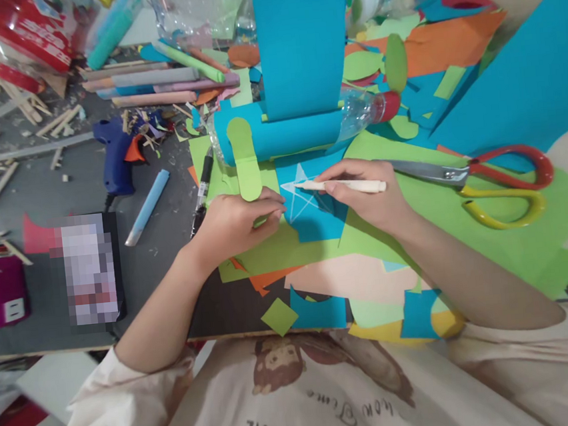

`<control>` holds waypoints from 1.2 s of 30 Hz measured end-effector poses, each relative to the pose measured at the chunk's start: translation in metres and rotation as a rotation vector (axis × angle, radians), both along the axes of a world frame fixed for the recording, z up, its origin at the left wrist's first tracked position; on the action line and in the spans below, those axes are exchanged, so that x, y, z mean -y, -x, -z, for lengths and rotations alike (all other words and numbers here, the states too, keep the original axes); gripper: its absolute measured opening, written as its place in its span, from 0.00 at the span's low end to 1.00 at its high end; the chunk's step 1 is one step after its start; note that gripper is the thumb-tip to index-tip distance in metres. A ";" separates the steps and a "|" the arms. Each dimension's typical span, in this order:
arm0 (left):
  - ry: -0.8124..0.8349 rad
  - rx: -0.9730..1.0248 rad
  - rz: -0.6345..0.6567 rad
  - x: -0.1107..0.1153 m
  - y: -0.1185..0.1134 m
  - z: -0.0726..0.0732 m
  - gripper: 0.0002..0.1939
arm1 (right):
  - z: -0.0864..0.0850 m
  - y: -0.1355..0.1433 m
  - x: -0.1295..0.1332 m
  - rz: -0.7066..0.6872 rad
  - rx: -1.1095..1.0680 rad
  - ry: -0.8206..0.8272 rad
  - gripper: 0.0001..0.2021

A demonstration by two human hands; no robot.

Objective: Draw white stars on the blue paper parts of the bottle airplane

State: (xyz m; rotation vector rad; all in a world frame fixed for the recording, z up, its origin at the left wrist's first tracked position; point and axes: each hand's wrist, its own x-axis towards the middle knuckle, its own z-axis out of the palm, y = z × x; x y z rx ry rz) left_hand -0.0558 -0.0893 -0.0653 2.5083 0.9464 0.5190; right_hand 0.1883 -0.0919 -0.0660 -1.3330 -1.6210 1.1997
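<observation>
Blue paper [318,228]: one, frame centre; pale star [301,172] outlined. Right hand [388,204]: fingers clamped on white marker [369,186]. Left hand [235,223]: at paper's left edge; grip unclear. Best practice: sheet pinned flat, strokes light.

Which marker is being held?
The cream marker, in the right hand, tip at the star on the small blue sheet; no other marker is held.

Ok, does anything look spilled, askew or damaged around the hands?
Nothing odd where the right hand holds the white marker on the star. Off to the left, though, short wooden sticks lie strewn near the blue glue gun at all angles, as if spilled. A green paper diamond also lies loose at the table's near edge.
</observation>
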 end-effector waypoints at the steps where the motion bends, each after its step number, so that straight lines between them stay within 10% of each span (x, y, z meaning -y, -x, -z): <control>1: 0.009 -0.013 -0.009 0.000 0.000 0.000 0.14 | 0.000 0.000 0.000 0.010 -0.007 -0.007 0.06; 17: 0.063 -0.035 -0.024 0.001 0.001 0.002 0.13 | 0.008 -0.002 -0.001 0.157 -0.216 0.009 0.08; 36: -0.075 -0.050 0.029 0.000 0.003 0.012 0.13 | 0.001 -0.001 0.030 0.025 -0.040 0.046 0.09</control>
